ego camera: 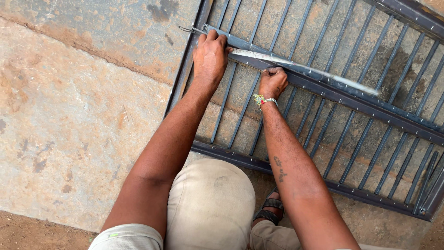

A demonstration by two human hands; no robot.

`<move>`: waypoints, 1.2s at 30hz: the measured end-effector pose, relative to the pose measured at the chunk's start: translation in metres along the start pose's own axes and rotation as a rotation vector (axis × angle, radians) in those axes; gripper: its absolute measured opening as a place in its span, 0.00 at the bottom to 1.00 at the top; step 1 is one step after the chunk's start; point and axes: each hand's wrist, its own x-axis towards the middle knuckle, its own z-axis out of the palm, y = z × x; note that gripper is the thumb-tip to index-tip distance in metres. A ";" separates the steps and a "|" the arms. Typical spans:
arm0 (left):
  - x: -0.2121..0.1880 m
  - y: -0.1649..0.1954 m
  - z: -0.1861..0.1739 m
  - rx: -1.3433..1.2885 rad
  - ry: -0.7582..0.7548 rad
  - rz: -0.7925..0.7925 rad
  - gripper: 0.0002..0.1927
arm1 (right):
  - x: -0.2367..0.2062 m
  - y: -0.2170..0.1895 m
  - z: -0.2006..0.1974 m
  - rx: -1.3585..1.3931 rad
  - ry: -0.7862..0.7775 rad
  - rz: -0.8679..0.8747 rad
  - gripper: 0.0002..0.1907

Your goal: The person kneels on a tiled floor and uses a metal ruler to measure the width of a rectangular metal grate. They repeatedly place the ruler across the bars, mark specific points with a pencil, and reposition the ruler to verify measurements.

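A dark metal grille frame [351,99] with several thin vertical bars lies flat on the ground. Along its thick cross rail rests a long, worn steel ruler [305,68], running from upper left to right. My left hand [210,56] presses palm down on the ruler's left end near the frame's corner. My right hand [273,82] is closed in a fist at the rail just below the ruler, fingers curled as if pinching a small marker, which is hidden. A thread and bead bracelet circles my right wrist.
The grille lies on a stained concrete slab [74,115] with a crack running across it. Bare reddish earth borders the slab at the bottom left. My bent knee in beige trousers [210,203] and a sandalled foot [272,208] sit beside the frame's near rail.
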 end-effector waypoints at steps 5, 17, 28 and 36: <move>-0.004 -0.006 -0.016 -0.039 -0.019 -0.059 0.15 | 0.007 -0.007 -0.001 0.108 -0.110 0.158 0.05; -0.011 -0.013 -0.035 -0.288 0.071 -0.108 0.14 | 0.013 0.016 -0.023 -0.007 -0.360 0.088 0.04; -0.076 -0.056 -0.042 -0.428 0.112 -0.341 0.10 | -0.021 0.081 -0.031 0.793 -0.362 0.267 0.05; -0.132 -0.085 -0.067 -0.337 0.386 -0.347 0.10 | 0.003 0.075 -0.035 0.787 -0.287 0.188 0.03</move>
